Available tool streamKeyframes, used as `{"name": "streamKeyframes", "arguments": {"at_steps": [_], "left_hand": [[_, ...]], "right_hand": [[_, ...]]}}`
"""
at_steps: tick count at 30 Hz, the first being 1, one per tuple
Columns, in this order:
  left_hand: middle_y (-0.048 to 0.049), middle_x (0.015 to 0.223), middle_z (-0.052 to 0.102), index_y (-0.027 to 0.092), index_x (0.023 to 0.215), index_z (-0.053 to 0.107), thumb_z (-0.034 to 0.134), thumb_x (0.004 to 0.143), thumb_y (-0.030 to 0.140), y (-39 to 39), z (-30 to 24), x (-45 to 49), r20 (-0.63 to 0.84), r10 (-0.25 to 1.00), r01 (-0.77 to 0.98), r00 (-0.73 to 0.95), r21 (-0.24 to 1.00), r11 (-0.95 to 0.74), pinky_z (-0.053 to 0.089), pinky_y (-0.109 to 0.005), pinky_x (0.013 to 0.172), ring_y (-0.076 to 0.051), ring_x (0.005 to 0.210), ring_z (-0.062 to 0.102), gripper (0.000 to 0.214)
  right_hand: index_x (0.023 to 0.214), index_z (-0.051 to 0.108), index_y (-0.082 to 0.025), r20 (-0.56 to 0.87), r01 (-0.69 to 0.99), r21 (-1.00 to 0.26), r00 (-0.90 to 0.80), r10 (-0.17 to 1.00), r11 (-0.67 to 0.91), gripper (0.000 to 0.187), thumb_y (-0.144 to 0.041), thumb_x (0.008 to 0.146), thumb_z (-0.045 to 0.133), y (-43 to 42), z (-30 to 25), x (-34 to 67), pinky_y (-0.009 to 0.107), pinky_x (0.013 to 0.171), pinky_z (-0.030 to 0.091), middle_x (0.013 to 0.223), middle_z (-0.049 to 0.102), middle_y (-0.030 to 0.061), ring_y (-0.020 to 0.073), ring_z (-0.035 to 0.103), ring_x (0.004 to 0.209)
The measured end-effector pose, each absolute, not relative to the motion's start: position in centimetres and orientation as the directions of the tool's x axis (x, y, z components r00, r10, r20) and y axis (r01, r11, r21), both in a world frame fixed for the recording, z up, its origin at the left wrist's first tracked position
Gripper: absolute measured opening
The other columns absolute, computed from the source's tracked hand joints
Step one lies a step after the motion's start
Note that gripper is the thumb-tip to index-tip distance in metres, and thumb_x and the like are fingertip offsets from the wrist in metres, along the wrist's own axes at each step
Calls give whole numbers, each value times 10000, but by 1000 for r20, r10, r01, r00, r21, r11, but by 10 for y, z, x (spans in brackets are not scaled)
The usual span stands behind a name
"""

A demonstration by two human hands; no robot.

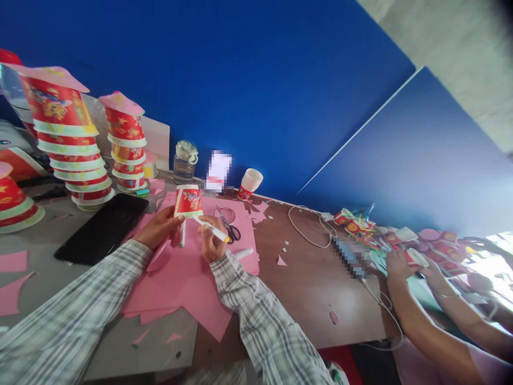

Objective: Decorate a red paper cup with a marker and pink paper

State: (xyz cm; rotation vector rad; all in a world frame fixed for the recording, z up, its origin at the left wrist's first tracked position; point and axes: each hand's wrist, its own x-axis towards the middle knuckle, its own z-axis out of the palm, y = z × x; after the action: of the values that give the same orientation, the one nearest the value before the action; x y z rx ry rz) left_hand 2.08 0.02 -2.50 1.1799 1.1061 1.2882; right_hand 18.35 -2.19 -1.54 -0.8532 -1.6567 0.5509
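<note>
A red paper cup (188, 201) with a printed pattern is held upside down in my left hand (162, 227), its pale rim facing down. In my right hand (212, 240) is a white marker (216, 231) with a yellow end, its tip at or close to the cup's rim. Pink paper sheets (180, 294) lie beneath both hands. Scissors (230, 229) rest on the paper just right of my right hand. A second marker (243, 253) lies behind my right wrist, and a green-ended marker (183, 234) sits between the hands.
Stacked cup towers (76, 139) with pink tops stand at the left, near a black tablet-like slab (102, 230). A glass jar (185, 163) and a white-and-red cup (250, 184) stand by the blue partition (256, 96). Rightward, a co-worker's hands (401, 264) hold another cup beside a cable (294, 227).
</note>
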Motion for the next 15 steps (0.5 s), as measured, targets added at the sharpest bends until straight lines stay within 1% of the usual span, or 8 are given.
{"name": "streamKeyframes", "arguments": {"at_steps": [4, 10, 15], "left_hand": [[62, 436, 406, 94, 991, 478, 600, 595, 435, 0, -24, 21, 49, 999, -107, 14, 993, -47, 231, -222, 287, -97, 303, 339, 537], [59, 447, 416, 97, 992, 480, 592, 605, 432, 0, -23, 21, 67, 998, -99, 12, 993, -65, 231, -221, 287, -96, 307, 351, 524], [62, 399, 406, 99, 935, 484, 573, 628, 433, -1, -22, 22, 83, 996, -82, 23, 993, -81, 230, -226, 286, -100, 293, 342, 462]], "right_hand": [[1027, 594, -159, 625, 236, -740, -107, 774, 630, 305, -364, 894, 411, -21, -16, 183, 296, 633, 485, 707, 604, 37, 160, 591, 660], [958, 612, -147, 608, 223, -760, -87, 789, 610, 341, -402, 897, 395, -22, -17, 184, 284, 598, 467, 658, 574, 31, 155, 573, 636], [1000, 604, -162, 609, 252, -751, -92, 788, 610, 346, -411, 906, 383, -21, -17, 183, 287, 585, 475, 669, 584, 34, 152, 565, 624]]}}
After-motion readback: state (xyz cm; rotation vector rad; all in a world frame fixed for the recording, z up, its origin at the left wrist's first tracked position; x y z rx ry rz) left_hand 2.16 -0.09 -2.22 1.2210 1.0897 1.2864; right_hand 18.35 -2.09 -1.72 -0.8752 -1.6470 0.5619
